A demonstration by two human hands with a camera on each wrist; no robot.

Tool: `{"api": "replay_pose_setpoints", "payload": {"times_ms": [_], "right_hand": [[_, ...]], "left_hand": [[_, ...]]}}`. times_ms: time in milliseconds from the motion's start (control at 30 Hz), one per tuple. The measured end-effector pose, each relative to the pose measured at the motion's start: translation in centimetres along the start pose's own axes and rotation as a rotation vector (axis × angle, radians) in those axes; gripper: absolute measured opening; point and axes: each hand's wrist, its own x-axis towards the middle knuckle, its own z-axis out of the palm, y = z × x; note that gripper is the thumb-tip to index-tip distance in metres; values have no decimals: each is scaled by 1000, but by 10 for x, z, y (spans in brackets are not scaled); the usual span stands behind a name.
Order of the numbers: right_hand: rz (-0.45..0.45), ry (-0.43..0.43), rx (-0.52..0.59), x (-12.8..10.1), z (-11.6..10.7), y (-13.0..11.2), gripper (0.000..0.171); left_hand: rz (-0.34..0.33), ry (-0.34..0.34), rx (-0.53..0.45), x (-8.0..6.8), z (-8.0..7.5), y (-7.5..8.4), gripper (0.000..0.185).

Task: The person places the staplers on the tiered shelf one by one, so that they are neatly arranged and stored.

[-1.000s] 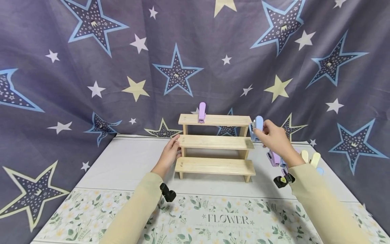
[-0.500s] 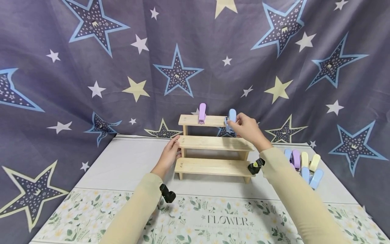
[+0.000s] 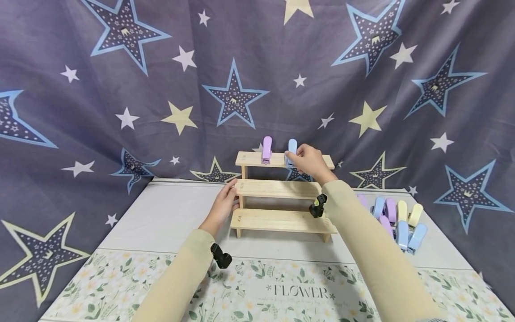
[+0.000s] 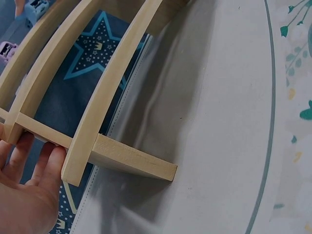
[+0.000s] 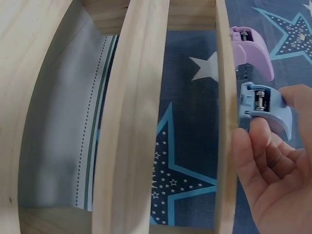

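Note:
A three-step wooden shelf stand (image 3: 277, 188) stands on the table. My left hand (image 3: 221, 204) grips its left end at the middle step; in the left wrist view the fingers (image 4: 50, 165) lie against the side piece. On the top step, my right hand (image 3: 310, 162) pinches a small light-blue stapler-like tool (image 3: 292, 148), lever end up. In the right wrist view this blue tool (image 5: 263, 105) shows a metal spring, with thumb and fingers on it. Left of it on the same step stands a matching purple tool (image 3: 267, 150), apart from it.
Several similar tools in purple, blue (image 3: 402, 233) and yellow (image 3: 414, 214) lie grouped at the table's right. A floral cloth strip (image 3: 297, 290) covers the front. Behind the stand hangs a dark star-patterned curtain (image 3: 281, 103).
My right hand has carried the blue tool leftward from beyond the stand's right end to the top step, near the purple one. My left hand stays in place on the stand.

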Motion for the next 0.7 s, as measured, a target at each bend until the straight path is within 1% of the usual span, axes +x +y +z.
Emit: {"api": "replay_pose_setpoints", "payload": {"times_ms": [300, 600, 700], "right_hand": [[20, 18, -61, 9, 8, -4, 46], [39, 4, -79, 12, 9, -6, 47], [45, 0, -77, 11, 9, -6, 49]], "left_hand": [[-6, 5, 11, 0, -1, 0, 47], [7, 5, 0, -1, 0, 2, 47], [-3, 8, 4, -1, 0, 1, 47]]}}
